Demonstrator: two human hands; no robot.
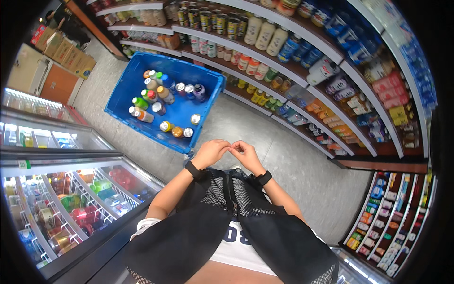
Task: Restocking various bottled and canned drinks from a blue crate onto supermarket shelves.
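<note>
My left hand (212, 152) and my right hand (245, 153) meet at the fingertips in front of my waist, just past the near edge of a blue plastic crate (152, 139). Fingers and thumbs are bent together; whether something tiny is pinched between them cannot be told. Each wrist wears a black band. The crate stands on the floor with bottles and cans in it: a green-capped bottle (140, 103), a dark purple bottle (199, 93), a yellow can (166, 126) and several others, all upright or slightly leaning.
Shelves of drinks (264, 33) curve along the far side and right. An upright cooler (81, 213) with bottles stands at the left. Cardboard boxes (67, 53) are stacked at the upper left, near a person in dark clothes (65, 25). Another shelf rack (386, 223) is lower right.
</note>
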